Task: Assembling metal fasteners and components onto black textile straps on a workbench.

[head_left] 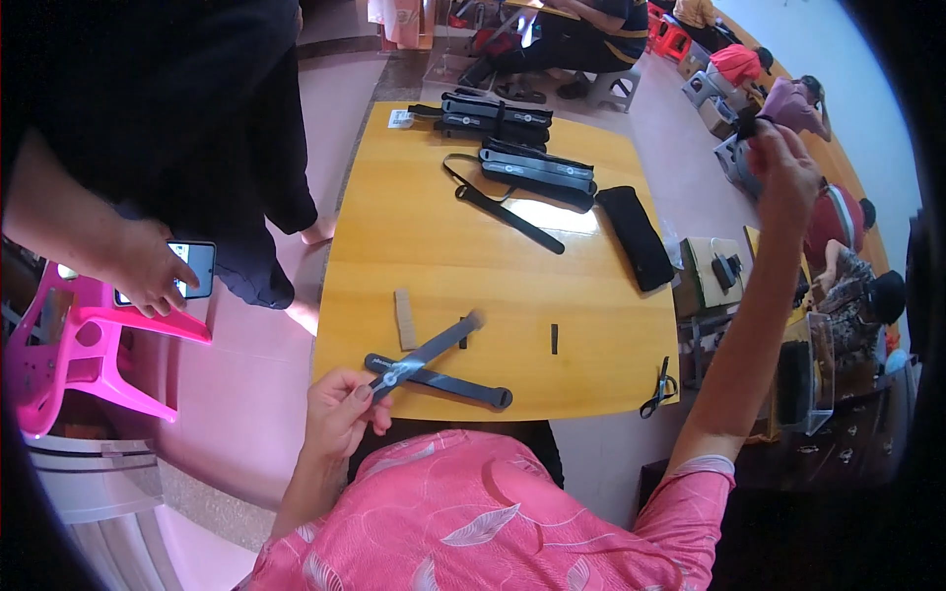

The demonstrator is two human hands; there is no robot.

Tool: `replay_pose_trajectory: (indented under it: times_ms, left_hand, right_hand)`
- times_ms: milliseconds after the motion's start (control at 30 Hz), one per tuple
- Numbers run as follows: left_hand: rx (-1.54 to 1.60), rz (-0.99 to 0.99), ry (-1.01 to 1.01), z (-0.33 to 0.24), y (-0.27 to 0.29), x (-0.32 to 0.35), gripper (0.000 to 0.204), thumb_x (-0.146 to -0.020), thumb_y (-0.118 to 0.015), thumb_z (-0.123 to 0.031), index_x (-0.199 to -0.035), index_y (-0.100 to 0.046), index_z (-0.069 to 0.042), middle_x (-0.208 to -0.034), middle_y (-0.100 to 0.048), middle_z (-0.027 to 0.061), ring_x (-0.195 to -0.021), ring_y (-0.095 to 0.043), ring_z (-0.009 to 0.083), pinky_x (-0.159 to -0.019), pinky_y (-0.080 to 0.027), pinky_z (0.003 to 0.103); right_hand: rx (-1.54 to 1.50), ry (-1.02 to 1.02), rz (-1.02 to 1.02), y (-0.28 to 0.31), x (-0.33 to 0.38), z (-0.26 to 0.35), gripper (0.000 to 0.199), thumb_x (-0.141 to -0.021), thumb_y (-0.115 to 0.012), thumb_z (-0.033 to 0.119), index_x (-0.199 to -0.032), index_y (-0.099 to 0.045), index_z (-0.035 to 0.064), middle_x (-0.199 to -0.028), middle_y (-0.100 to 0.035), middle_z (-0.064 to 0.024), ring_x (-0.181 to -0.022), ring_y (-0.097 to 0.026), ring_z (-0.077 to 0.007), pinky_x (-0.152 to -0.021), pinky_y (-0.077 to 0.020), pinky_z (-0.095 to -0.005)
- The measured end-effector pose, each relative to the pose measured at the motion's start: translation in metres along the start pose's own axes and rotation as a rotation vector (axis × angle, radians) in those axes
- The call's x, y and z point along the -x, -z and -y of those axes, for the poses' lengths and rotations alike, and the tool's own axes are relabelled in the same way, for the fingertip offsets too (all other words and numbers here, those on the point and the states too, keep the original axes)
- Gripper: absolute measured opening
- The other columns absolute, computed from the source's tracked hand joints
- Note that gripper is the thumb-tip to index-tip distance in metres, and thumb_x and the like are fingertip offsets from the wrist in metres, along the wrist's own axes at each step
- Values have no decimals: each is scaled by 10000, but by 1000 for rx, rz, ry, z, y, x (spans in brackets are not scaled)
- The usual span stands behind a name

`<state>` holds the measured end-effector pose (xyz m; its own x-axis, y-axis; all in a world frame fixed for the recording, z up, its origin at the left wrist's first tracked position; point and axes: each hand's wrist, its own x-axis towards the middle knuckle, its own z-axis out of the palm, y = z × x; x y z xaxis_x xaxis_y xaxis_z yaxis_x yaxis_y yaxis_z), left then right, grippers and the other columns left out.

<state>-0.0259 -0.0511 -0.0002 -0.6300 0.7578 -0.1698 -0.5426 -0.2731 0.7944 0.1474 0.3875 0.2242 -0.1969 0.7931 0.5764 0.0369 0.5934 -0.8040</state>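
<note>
The left hand pinches one end of a long, flat, dark grey strap with pale lettering between thumb and fingers, its blurred far end slanting out over the yellow wood-coloured table. The right hand, raised beyond the table's right edge, grasps a small black item whose kind I cannot tell. Because the strap is gripped only near one end, a slackening thumb could let it swivel or drop. Crossing beneath it in view lies a second flat, dark grey strap with a holed end; whether they touch is unclear, but a low sweep could drag it along. A flat beige strip and a short, narrow black strip look light enough to be brushed askew by the held strap's tip. The small black-handled scissors rest near the right edge, so a carelessly lowered right forearm might knock them off; the stacked black-and-grey strap bundles farther out seem less exposed
</note>
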Motion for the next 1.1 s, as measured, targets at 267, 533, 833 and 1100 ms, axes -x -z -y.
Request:
replay_pose_trajectory:
  times_ms: [267, 533, 833, 1100]
  left_hand:
    - [68, 84, -60, -5, -6, -1, 115, -862, -605, -41, -845, -505, 12, -868, -600, 215, -635, -620, 211, -504, -529, 278]
    - [52, 136, -116, -2, -15, -7, 98, -859, -595, -9, -830, -502, 8, -884, -595, 216, -645, -622, 212, -513, -534, 279]
    - [-33, 259, -157, -8, -22, -20, 79, -836, -592, 28, -826, -516, 11, -879, -604, 197, -648, -629, 199, -517, -526, 269]
    - [-174, 262, -127, -14, -36, -21, 62, -844, -585, 34, -860, -531, 10, -911, -600, 153, -666, -604, 137, -550, -496, 227]
  right_hand:
    - [-364, -374, 358, -115, 139, 0, 98, -804, -619, 54, -763, -623, -36, -665, -631, -79, -540, -589, -109, -483, -476, -227]
    - [-279, -749, 67, -117, 211, -143, 146, -833, -617, 94, -749, -603, -26, -640, -615, -89, -498, -577, -125, -422, -455, -236]
    - [495, -527, 293, -91, 209, -160, 339, -827, -650, 198, -569, -610, -18, -503, -572, -70, -373, -503, -138, -374, -390, -305]
    - [367, 81, 702, -89, 237, -55, 200, -753, -686, 161, -846, -660, -14, -691, -608, -172, -587, -598, -301, -539, -477, -353]
